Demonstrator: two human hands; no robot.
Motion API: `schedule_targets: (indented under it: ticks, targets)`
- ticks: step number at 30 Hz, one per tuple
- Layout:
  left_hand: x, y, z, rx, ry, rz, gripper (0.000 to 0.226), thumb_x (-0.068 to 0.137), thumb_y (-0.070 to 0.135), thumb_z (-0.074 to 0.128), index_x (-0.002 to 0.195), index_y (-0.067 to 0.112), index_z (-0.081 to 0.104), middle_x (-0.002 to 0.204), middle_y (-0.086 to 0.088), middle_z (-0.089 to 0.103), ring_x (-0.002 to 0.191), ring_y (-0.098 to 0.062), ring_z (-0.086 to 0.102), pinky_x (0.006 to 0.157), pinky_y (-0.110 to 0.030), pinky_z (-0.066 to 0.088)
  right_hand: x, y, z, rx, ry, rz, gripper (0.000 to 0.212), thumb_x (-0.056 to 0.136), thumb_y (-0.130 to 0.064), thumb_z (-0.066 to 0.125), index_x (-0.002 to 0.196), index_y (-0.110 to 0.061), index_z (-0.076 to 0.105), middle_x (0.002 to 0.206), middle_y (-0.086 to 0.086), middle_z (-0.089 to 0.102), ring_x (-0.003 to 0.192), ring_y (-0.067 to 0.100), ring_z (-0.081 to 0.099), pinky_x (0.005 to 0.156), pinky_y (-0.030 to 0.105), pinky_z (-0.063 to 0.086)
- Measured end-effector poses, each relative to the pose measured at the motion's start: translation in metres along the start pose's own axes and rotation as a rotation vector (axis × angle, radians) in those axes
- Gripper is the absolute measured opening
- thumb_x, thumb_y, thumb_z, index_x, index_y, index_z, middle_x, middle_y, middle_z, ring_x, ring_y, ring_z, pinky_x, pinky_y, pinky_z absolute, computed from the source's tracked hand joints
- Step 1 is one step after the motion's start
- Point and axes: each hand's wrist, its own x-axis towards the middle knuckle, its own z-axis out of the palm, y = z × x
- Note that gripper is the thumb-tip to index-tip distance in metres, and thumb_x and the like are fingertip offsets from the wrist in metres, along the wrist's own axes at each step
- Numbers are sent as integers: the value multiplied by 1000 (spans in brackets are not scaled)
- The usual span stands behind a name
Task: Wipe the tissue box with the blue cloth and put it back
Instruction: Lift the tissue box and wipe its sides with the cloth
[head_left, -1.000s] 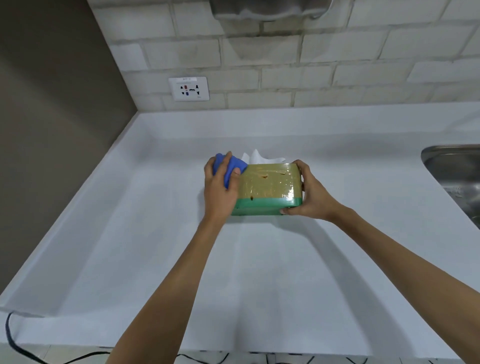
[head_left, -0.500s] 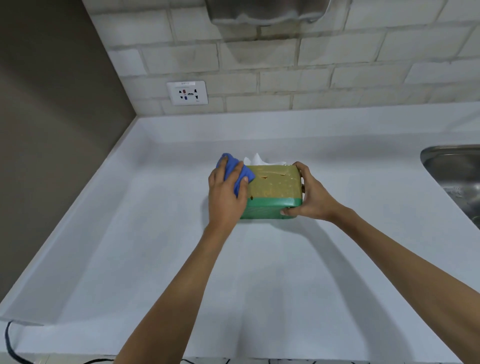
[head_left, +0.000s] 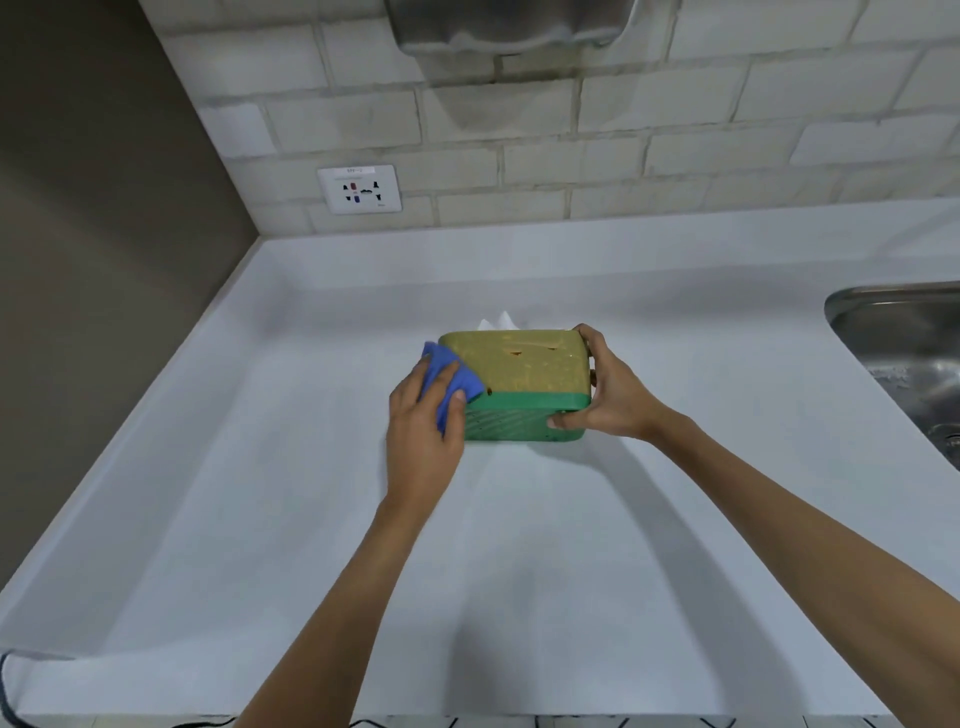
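The tissue box (head_left: 519, 387), yellow-brown above and green at its base, is on the white countertop (head_left: 260, 519), its long axis running left to right across the view, and it seems tilted toward the person so that one broad face looks at the camera; a bit of white tissue (head_left: 496, 321) shows behind its far edge. The right hand (head_left: 605, 395) clamps the right short end, thumb at the lower front corner and the other fingers curled around the upper edge. The left hand (head_left: 423, 415) is at the opposite, left end, its fingers close together and pressed flat on the blue cloth (head_left: 449, 379), which covers the upper left corner of the box. So the unwiped surface lies to the right of the left fingers, along the long axis, and a small dark red spot (head_left: 516, 353) is visible there near the middle. In my judgement the coming stroke should go rightward toward the holding hand, which must resist the push.
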Motion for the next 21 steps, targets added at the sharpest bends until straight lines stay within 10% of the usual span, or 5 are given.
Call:
schedule_targets:
  ticks: [9, 21]
  targets:
    - [-24, 62, 37, 195, 57, -18, 32, 87, 15, 59, 117, 5, 65, 133, -19, 57, 121, -46, 50, 98, -54, 44, 0, 1, 3, -32, 20, 14, 105, 49, -25, 86, 134, -21, 24, 125, 4, 46, 111, 27, 52, 92, 49, 48]
    - [6, 51, 28, 217, 27, -94, 38, 96, 25, 46, 129, 10, 56, 149, -13, 39, 132, -37, 35, 110, -42, 30, -3, 0, 1, -22, 8, 0, 102, 49, -24, 85, 132, -21, 26, 123, 4, 45, 110, 26, 51, 93, 49, 47]
